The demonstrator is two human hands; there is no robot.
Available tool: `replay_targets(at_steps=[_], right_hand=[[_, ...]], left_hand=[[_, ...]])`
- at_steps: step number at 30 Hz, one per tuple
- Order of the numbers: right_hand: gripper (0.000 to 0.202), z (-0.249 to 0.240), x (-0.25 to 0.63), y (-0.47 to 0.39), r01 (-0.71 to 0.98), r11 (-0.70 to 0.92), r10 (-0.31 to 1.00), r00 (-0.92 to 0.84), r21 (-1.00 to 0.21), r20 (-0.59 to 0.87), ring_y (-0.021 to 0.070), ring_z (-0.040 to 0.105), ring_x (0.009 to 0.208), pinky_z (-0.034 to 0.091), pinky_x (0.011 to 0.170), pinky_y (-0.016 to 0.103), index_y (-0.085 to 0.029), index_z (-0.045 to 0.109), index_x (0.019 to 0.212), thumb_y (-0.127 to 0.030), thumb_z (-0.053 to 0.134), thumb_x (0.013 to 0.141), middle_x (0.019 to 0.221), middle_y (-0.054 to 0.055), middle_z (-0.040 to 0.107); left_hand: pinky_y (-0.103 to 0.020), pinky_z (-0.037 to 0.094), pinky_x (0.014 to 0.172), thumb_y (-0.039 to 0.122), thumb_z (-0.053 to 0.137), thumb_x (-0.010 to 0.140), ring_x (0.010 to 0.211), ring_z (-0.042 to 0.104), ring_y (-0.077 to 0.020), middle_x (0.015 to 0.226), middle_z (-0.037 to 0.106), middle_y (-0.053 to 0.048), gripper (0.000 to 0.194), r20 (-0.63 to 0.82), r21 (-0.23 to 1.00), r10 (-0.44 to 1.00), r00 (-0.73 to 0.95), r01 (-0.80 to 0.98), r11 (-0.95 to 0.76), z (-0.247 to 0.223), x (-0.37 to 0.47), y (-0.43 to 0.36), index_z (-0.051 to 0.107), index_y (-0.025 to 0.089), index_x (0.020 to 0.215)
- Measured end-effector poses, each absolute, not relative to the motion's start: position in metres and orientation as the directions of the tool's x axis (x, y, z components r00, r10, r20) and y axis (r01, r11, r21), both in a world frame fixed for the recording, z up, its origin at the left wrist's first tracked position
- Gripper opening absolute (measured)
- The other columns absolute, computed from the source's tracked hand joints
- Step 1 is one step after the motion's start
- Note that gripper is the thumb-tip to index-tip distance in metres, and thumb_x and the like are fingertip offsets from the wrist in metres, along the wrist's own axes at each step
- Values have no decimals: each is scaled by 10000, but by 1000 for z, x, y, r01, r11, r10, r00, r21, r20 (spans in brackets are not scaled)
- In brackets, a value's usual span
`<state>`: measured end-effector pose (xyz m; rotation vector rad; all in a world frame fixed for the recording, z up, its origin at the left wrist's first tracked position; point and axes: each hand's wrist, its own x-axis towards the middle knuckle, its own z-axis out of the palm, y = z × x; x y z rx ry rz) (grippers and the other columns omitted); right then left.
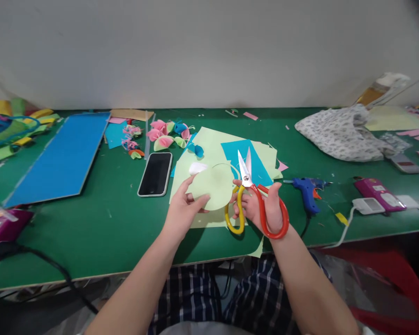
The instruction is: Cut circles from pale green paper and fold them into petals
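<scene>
My left hand (186, 204) pinches a round piece of pale green paper (214, 187) by its left edge, thumb on top. Hooked on my right hand (261, 207) is a pair of scissors (246, 179) with one yellow and one red handle; the blades point away from me and stand slightly apart. The right fingers reach to the paper circle's right edge, and a thin curved paper strip shows just behind it. Beneath lie pale green sheets (209, 144) and a blue sheet (256, 160).
A phone (155, 174) and paper flowers (167, 132) lie to the left, with a large blue board (63, 156) farther out. On the right are a blue glue gun (309, 190), a purple box (379, 193) and a patterned cloth (342, 132). A paper scrap (257, 250) overhangs the front edge.
</scene>
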<state>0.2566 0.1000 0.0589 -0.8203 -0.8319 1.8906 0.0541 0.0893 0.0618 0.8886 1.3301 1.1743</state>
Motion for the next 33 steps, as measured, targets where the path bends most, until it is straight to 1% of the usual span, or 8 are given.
replay_targets(at_steps=[4, 8, 10, 17, 22, 26, 30, 33], right_hand=[[942, 60, 268, 102, -401, -446, 847, -479, -800, -232, 228, 690, 742, 607, 650, 386, -202, 586, 1226, -929, 516, 631, 935, 100, 719], [753, 57, 276, 98, -262, -469, 819, -487, -843, -304, 139, 605, 522, 549, 449, 257, -179, 630, 1177, -805, 567, 764, 729, 31, 673], [821, 57, 279, 96, -273, -464, 795, -549, -843, -260, 120, 546, 455, 501, 381, 232, -159, 641, 1179, -846, 527, 745, 671, 20, 647], [1166, 62, 288, 89, -372, -465, 748, -650, -804, -132, 228, 677, 743, 590, 656, 388, -204, 498, 1397, -996, 433, 544, 944, 117, 716], [849, 63, 298, 88, -384, -511, 797, -546, -769, -258, 94, 513, 397, 453, 386, 203, -135, 647, 1180, -856, 465, 771, 628, 19, 636], [628, 62, 310, 86, -362, -395, 891, -376, -845, -255, 54, 425, 335, 363, 339, 166, -153, 656, 1131, -685, 636, 799, 571, -38, 576], [579, 61, 317, 81, -157, -273, 944, -235, -949, -232, 83, 468, 422, 393, 385, 195, -191, 576, 1270, -591, 609, 852, 679, -34, 589], [581, 64, 312, 78, 260, -160, 969, -145, -952, -202, 131, 567, 563, 481, 526, 248, -206, 541, 1343, -457, 660, 833, 764, -12, 625]], left_hand=[[-217, 596, 579, 320, 829, 677, 657, 648, -119, 758, 735, 14, 813, -223, 975, 959, -175, -48, 217, 58, 41, 88, 497, 176, 1406], [-226, 589, 584, 351, 825, 676, 665, 658, -133, 763, 731, 8, 800, -213, 975, 954, -209, 18, 222, 50, 34, 85, 510, 178, 1390], [-227, 579, 572, 367, 816, 677, 650, 645, -132, 749, 709, 15, 788, -216, 972, 955, -202, 48, 230, 48, 33, 84, 517, 173, 1380], [-241, 543, 507, 361, 771, 702, 437, 451, -88, 519, 299, 142, 775, -285, 938, 958, -41, 192, 287, 45, 45, 82, 503, 199, 1412], [-223, 484, 462, 351, 723, 729, 460, 522, -115, 533, 362, 123, 749, -293, 921, 956, -16, 264, 287, 43, 53, 78, 487, 229, 1429], [-215, 457, 448, 363, 699, 742, 470, 514, -116, 557, 357, 110, 719, -276, 913, 960, -44, 302, 276, 43, 51, 76, 500, 232, 1420], [-223, 480, 451, 382, 696, 727, 487, 438, -103, 609, 317, 97, 694, -239, 910, 965, -108, 323, 261, 43, 47, 74, 542, 226, 1385], [-233, 501, 474, 406, 696, 731, 500, 429, -102, 622, 320, 92, 685, -194, 910, 966, -169, 336, 242, 43, 40, 74, 553, 214, 1373]])
